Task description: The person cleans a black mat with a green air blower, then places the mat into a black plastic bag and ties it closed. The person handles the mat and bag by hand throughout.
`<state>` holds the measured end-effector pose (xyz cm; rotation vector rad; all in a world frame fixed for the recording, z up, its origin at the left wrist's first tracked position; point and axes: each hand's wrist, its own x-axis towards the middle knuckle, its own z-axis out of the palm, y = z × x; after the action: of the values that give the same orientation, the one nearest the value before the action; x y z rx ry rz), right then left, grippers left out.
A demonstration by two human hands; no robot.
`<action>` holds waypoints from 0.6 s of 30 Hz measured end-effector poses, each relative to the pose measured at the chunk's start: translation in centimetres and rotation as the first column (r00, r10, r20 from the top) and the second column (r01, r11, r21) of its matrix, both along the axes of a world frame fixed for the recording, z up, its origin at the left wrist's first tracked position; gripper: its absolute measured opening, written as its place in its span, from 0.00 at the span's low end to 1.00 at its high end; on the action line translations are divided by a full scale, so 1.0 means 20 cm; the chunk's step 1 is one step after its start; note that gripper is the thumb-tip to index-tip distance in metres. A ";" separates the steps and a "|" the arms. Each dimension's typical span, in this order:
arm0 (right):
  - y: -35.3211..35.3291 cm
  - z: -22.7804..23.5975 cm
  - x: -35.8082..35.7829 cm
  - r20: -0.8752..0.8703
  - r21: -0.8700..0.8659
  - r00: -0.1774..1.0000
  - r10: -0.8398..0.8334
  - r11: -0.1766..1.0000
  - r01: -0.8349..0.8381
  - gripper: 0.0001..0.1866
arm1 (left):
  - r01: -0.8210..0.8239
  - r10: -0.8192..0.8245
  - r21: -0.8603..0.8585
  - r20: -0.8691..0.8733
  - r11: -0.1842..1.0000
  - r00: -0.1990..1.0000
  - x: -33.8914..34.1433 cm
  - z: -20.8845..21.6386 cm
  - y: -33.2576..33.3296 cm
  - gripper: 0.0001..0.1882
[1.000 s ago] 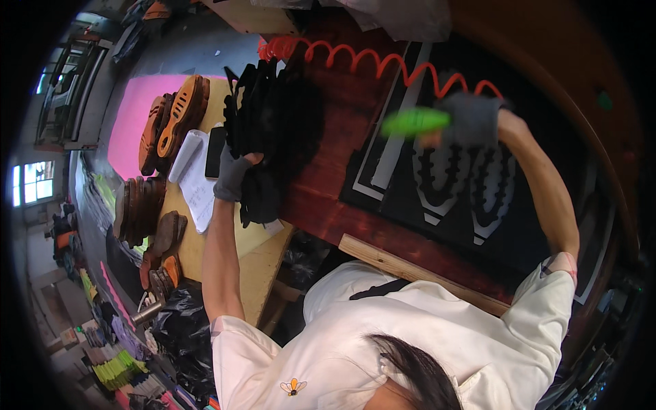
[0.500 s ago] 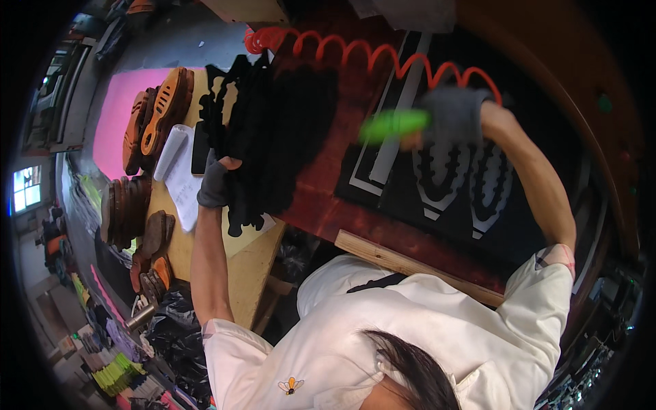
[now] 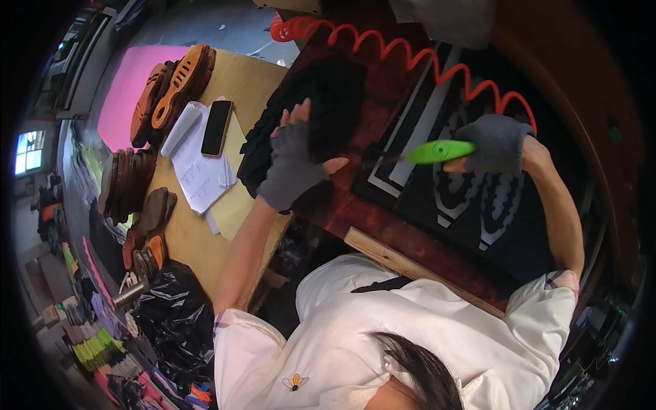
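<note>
My left hand [image 3: 295, 164], in a grey fingerless glove, lies with fingers spread on a pile of black, jagged-edged flat pieces [image 3: 335, 89]. The pile rests at the left side of the dark red table [image 3: 342, 213]. My right hand [image 3: 493, 143], gloved alike, is closed round a green air blow gun [image 3: 441, 151]. A red coiled hose [image 3: 389, 51] runs to that hand from the far side. Beneath the gun lies a black board [image 3: 447, 236] with pale sole-shaped outlines [image 3: 502, 212]. The gun's thin nozzle is blurred and points left.
On the wooden table at left are a phone [image 3: 217, 128], a written notepad [image 3: 198, 174] and brown shoe soles [image 3: 179, 89] in stacks. A wooden strip [image 3: 410, 263] edges the red table near me. A black plastic bag [image 3: 174, 321] stands at lower left.
My left hand has moved right and opened from its grip on the black pieces. These now lie further right, and the phone is uncovered. My right hand has shifted slightly right with the blow gun.
</note>
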<state>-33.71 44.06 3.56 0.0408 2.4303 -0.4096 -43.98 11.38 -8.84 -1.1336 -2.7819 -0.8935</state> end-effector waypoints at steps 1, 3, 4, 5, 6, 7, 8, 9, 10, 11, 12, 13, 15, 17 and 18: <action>0.01 0.01 0.01 -0.015 -0.052 0.999 -0.046 0.998 0.045 0.23 | -0.008 0.004 0.064 0.062 0.998 0.998 -0.03 0.04 -0.04 0.56; 0.01 0.01 0.03 -0.054 -0.144 0.991 -0.120 0.983 0.111 0.21 | -0.032 0.039 0.193 -0.034 0.981 0.999 -0.16 0.10 -0.11 0.40; -0.01 0.02 0.04 -0.041 -0.174 0.994 -0.098 0.981 0.089 0.21 | -0.142 0.124 0.178 0.106 0.974 0.987 -0.23 0.11 -0.13 0.37; -0.02 0.02 0.05 -0.019 -0.145 0.996 -0.091 0.986 0.087 0.20 | -0.188 0.156 0.203 0.161 0.961 0.975 -0.31 0.11 -0.13 0.36; -0.05 0.02 0.07 -0.012 -0.178 1.000 -0.025 0.984 0.023 0.21 | -0.237 0.210 0.107 0.217 0.966 0.953 -0.39 0.08 -0.12 0.35; -0.08 0.02 0.08 -0.049 -0.148 0.991 0.125 0.980 -0.131 0.22 | -0.236 0.220 0.058 0.209 0.970 0.953 -0.46 0.05 -0.09 0.35; -0.11 0.02 0.09 -0.042 -0.103 0.977 0.211 0.971 -0.214 0.24 | -0.244 0.234 0.026 0.197 0.969 0.952 -0.50 0.01 -0.08 0.36; -0.12 0.02 0.10 -0.060 -0.116 0.954 0.293 0.947 -0.298 0.25 | -0.257 0.257 -0.028 0.217 0.966 0.942 -0.53 -0.03 -0.06 0.36; -0.14 0.02 0.11 -0.037 -0.114 0.955 0.295 0.948 -0.298 0.26 | -0.276 0.284 -0.068 0.237 0.959 0.929 -0.56 -0.06 -0.05 0.36; -0.14 0.02 0.11 -0.036 -0.014 0.964 0.265 0.964 -0.266 0.26 | -0.282 0.323 -0.172 0.301 0.944 0.897 -0.58 -0.08 -0.04 0.37; -0.14 0.01 0.10 -0.070 0.008 0.968 0.240 0.971 -0.240 0.26 | -0.304 0.344 -0.173 0.298 0.937 0.890 -0.59 -0.10 -0.03 0.37; -0.14 0.01 0.10 -0.044 0.039 0.976 0.214 0.976 -0.213 0.26 | -0.288 0.319 -0.157 0.240 0.945 0.917 -0.61 -0.10 -0.02 0.37; -0.13 0.00 0.07 -0.066 0.093 0.996 0.060 0.994 -0.054 0.25 | -0.292 0.332 -0.234 0.157 0.928 0.930 -0.61 -0.07 -0.02 0.37; -0.13 -0.01 0.06 -0.071 0.155 0.997 0.010 0.988 0.001 0.25 | -0.285 0.357 -0.261 0.292 0.922 0.887 -0.62 -0.04 -0.02 0.38; -0.13 -0.02 0.05 -0.025 0.150 0.998 0.064 0.987 -0.059 0.25 | -0.284 0.381 -0.280 0.402 0.917 0.833 -0.62 -0.02 -0.02 0.40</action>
<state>-32.71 41.38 3.21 0.0250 2.4804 -0.2009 -56.41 11.07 -9.31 -0.4436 -3.3667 -0.9352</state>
